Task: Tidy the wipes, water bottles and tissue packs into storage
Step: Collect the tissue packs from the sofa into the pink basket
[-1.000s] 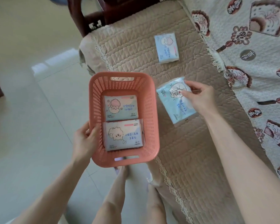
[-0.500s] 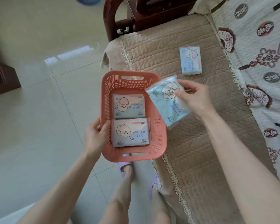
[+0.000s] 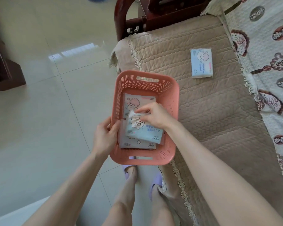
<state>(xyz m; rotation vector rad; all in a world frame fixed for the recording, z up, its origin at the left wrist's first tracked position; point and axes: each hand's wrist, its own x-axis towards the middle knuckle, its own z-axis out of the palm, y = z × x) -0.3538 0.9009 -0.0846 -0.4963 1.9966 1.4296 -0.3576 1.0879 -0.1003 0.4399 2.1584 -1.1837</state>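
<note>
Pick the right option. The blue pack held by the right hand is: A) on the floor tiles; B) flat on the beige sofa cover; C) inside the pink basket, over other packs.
C: the right hand pinches the blue pack inside the pink basket, atop the other packs.

You can read the brand word "sipiao" on the light-blue tissue pack (image 3: 144, 132), at its corner nearest the near right corner of the pink basket (image 3: 175, 101). The same word sits on the pale pack (image 3: 134, 145) beneath it. Smaller print there, on the sofa-cushion pack (image 3: 201, 62) and in the patterned throw's (image 3: 256, 13) medallions is illegible.
</note>
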